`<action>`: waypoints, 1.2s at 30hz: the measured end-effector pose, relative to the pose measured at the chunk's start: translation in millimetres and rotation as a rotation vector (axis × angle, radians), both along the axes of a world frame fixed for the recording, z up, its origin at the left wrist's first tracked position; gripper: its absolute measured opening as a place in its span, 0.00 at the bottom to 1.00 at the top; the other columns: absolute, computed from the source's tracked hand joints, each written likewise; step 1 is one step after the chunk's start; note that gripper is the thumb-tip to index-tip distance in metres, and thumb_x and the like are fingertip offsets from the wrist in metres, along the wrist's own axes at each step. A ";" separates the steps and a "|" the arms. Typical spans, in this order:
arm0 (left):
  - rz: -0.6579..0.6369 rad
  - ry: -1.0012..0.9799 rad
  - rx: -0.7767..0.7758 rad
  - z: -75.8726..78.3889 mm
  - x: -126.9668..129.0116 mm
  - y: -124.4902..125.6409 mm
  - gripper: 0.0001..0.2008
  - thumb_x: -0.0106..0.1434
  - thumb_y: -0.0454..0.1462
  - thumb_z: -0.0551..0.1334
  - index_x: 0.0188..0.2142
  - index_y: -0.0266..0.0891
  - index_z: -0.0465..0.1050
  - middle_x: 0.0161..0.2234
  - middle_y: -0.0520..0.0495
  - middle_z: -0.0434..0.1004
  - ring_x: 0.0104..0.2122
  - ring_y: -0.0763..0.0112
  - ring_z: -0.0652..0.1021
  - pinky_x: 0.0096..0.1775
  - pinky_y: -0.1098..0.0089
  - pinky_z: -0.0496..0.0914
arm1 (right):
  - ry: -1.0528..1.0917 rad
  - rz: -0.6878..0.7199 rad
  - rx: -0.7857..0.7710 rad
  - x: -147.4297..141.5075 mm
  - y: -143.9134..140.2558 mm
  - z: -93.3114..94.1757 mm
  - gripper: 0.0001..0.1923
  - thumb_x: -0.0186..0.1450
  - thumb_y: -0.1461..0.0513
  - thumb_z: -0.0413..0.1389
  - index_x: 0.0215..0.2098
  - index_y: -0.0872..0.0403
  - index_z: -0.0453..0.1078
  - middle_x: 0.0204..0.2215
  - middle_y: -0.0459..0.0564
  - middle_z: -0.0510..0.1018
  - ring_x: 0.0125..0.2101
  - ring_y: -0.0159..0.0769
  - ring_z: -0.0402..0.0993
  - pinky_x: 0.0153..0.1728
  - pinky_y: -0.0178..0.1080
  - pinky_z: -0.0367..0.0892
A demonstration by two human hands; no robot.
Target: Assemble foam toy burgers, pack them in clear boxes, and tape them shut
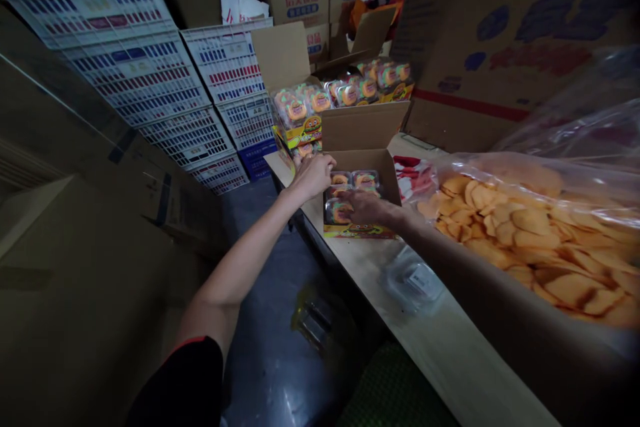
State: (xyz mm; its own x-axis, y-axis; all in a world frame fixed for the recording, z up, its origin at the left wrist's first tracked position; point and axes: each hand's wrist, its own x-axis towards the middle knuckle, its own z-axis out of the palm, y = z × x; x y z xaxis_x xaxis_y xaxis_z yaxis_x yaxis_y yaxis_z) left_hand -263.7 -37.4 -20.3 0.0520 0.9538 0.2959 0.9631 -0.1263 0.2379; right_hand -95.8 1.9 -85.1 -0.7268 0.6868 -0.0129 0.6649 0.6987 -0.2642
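Note:
A cardboard display box (384, 234) with a yellow printed front and raised lid stands on the narrow table. Inside are clear plastic packs of burger-shaped sweets (365, 179) in rows. At the box's left rim, my left hand (313, 175) has its fingers bent over the edge; some fingertips are hidden. My right hand (364, 205) reaches in from the right, its fingers stretched over the packs and touching them. Dim light blurs those fingertips. Close behind my left hand are stacked filled display boxes (306, 133) of the same kind.
An empty-looking clear plastic tray (414, 279) lies on the table (450, 333). A large clear bag of orange chips (530, 220) bulges at the right. White crates (165, 73) are stacked at the left; cartons (300, 1) stand behind. Plastic packaging (317, 320) lies on the floor.

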 end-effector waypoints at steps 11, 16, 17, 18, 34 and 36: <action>-0.304 0.321 -0.246 -53.5 12.0 -18.2 0.12 0.63 0.37 0.64 0.46 0.39 0.79 0.46 0.38 0.81 0.54 0.49 0.72 0.55 0.50 0.57 | 0.341 -0.293 0.070 128.7 -39.0 57.5 0.19 0.65 0.60 0.51 0.48 0.57 0.78 0.39 0.54 0.83 0.37 0.45 0.79 0.42 0.45 0.73; -0.184 0.041 0.057 -49.7 56.4 -57.5 0.16 0.71 0.40 0.56 0.55 0.41 0.72 0.55 0.40 0.76 0.55 0.52 0.72 0.57 0.51 0.60 | 0.653 -0.664 -0.036 204.4 -108.1 45.7 0.19 0.65 0.50 0.54 0.45 0.52 0.77 0.45 0.55 0.83 0.44 0.48 0.79 0.48 0.51 0.73; -0.202 -0.034 0.037 -51.3 73.9 -69.7 0.17 0.72 0.43 0.55 0.55 0.41 0.72 0.54 0.40 0.76 0.54 0.54 0.74 0.56 0.53 0.63 | 0.697 -0.757 -0.077 214.4 -123.1 39.0 0.19 0.64 0.49 0.54 0.44 0.52 0.77 0.45 0.56 0.83 0.44 0.48 0.80 0.48 0.51 0.74; -0.236 -0.094 -0.020 -54.9 93.4 -81.7 0.18 0.72 0.46 0.55 0.55 0.40 0.71 0.53 0.40 0.76 0.52 0.55 0.75 0.55 0.55 0.66 | 0.716 -0.830 -0.115 222.1 -138.3 31.7 0.19 0.64 0.49 0.54 0.43 0.52 0.77 0.44 0.56 0.83 0.44 0.48 0.80 0.48 0.51 0.74; -0.193 -0.111 -0.357 -102.7 187.4 -106.1 0.55 0.44 0.53 0.74 0.66 0.40 0.51 0.67 0.28 0.51 0.63 0.34 0.62 0.57 0.45 0.66 | 0.675 -1.135 -0.215 313.4 -353.8 -37.7 0.26 0.59 0.40 0.54 0.40 0.49 0.78 0.36 0.56 0.85 0.37 0.50 0.83 0.39 0.46 0.78; -0.202 -0.153 -0.318 -99.0 184.3 -106.3 0.53 0.45 0.51 0.74 0.65 0.39 0.52 0.64 0.29 0.54 0.62 0.37 0.65 0.56 0.48 0.67 | 0.696 -1.151 -0.245 320.1 -369.3 -41.2 0.25 0.58 0.40 0.55 0.38 0.48 0.79 0.36 0.56 0.85 0.37 0.51 0.83 0.40 0.47 0.79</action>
